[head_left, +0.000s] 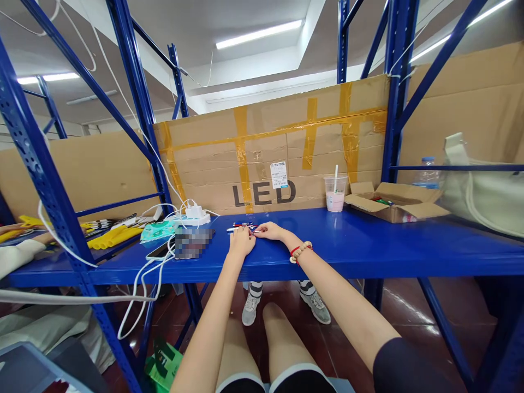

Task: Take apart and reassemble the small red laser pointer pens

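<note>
Both of my hands meet at the middle of the blue shelf top [315,245]. My left hand [243,240] rests there with its fingers bent; what lies under them is hidden. Just beyond its fingertips lie a few slim pen-like things [242,224] in red, dark blue and white. A white tip [230,229] sticks out to the left of that hand. My right hand [270,231] comes in from the right, thumb and fingers pinched together on a slim, pale, pen-like piece [257,232] close to the left fingertips. The piece is too small to name surely.
Left of my hands are a phone-like slab [192,244], white cables, a power strip [195,215] and a teal packet [158,232]. A drink cup [335,201] and an open carton [395,210] stand right. Another person's hand [12,232] shows far left, shoes [251,305] below.
</note>
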A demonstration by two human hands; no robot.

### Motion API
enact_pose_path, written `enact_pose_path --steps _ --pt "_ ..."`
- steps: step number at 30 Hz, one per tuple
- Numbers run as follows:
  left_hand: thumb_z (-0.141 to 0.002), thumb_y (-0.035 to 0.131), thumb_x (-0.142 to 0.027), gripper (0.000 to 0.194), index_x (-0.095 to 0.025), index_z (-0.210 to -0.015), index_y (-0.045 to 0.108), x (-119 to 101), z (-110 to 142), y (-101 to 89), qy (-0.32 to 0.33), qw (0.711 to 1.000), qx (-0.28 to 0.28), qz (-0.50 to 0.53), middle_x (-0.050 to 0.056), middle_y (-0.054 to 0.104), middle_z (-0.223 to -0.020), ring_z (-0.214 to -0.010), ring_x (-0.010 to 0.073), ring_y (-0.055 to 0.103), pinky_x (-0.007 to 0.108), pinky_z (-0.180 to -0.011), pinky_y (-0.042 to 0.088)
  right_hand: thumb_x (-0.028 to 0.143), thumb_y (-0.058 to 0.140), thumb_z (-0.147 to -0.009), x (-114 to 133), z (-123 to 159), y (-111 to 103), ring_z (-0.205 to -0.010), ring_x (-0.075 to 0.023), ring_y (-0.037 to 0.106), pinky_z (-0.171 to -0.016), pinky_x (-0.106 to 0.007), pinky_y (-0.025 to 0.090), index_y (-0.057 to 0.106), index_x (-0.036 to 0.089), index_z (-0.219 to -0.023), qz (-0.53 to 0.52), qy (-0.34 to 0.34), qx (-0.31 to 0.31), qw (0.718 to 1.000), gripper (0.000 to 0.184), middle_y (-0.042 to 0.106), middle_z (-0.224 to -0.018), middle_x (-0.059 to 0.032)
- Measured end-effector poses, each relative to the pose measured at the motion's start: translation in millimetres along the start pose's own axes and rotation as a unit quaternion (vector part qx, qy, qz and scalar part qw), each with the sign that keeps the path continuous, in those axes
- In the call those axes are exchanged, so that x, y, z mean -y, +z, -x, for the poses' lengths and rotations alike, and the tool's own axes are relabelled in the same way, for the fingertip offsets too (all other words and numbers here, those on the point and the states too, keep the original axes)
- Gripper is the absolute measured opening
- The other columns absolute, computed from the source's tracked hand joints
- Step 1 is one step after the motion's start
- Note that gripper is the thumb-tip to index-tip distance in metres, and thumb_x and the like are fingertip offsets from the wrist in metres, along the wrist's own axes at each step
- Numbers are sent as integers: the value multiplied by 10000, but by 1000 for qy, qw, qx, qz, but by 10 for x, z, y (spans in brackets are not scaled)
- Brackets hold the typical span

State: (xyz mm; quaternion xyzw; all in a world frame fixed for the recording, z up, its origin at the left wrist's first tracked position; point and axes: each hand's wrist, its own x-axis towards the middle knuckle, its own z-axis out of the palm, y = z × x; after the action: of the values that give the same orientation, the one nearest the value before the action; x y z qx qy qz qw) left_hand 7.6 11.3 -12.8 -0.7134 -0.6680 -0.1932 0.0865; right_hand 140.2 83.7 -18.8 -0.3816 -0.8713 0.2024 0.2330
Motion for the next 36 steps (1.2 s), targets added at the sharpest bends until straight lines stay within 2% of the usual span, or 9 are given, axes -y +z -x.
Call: enact_pose_path --steps 5,9,12,16,20,25,30,33,36 --pt "-786 395 -297 246 -158 -936 531 25 -22 6 24 999 24 7 114 553 -1077 -1046 264 474 399 -873 356 312 490 -841 5 -9 -86 -810 -152 572 -694 -332 489 548 131 -1001 35 -17 41 998 249 581 -969 -42" --pt "-800 371 -292 220 -173 -855 547 93 -62 19 53 997 59 15 90 563 -1061 -1017 235 502 347 -850 386 339 505 -826 -40 28 -158 -697 -120 564 -636 -292 472 576 118 -860 45 -51 58 996 234 594 -809 -10" --pt "-810 347 -275 219 -185 -881 534 127 -77 14 61 995 71 28 70 575 -1044 -996 218 519 320 -832 398 388 499 -806 -91 67 -201 -655 -112 531 -613 -247 434 587 134 -818 36 -81 56 994 269 595 -722 4" --pt "-833 308 -273 254 -198 -976 503 109 -74 6 54 994 87 45 68 577 -1073 -990 224 533 329 -827 402 419 507 -777 -131 122 -255 -625 -107 508 -591 -226 418 587 146 -851 45 -112 58 991 295 588 -702 0" --pt "-817 353 -254 274 -204 -1063 462 81 -88 -14 62 991 103 53 76 595 -1045 -979 256 545 379 -841 387 392 541 -758 -99 197 -313 -629 -105 501 -604 -227 416 578 163 -925 89 -130 34 987 286 581 -821 -30" --pt "-801 391 -238 276 -217 -1070 453 115 -211 -86 103 984 127 70 53 615 -987 -938 227 567 326 -807 408 344 501 -790 4 248 -325 -708 -138 524 -642 -243 381 608 206 -905 152 -134 9 979 210 569 -878 -44" --pt "-781 412 -259 165 -205 -825 562 66 -459 -114 166 969 163 80 33 646 -896 -834 188 596 254 -717 434 321 490 -792 11 185 -337 -683 -141 532 -626 -239 377 616 189 -717 142 -128 2 982 198 581 -807 -51" --pt "-776 410 -348 234 -202 -744 591 -24 -613 -61 180 966 167 81 45 661 -866 -823 209 600 282 -718 439 380 485 -798 -93 173 -415 -639 -135 536 -589 -234 398 613 197 -703 102 -113 2 988 242 596 -751 -31" --pt "-788 369 -394 297 -212 -810 602 -107 -722 38 168 971 142 90 61 657 -931 -884 241 592 340 -758 433 453 388 -837 -214 186 -482 -486 -105 504 -490 -218 404 626 183 -739 60 -76 4 995 373 578 -603 -4"
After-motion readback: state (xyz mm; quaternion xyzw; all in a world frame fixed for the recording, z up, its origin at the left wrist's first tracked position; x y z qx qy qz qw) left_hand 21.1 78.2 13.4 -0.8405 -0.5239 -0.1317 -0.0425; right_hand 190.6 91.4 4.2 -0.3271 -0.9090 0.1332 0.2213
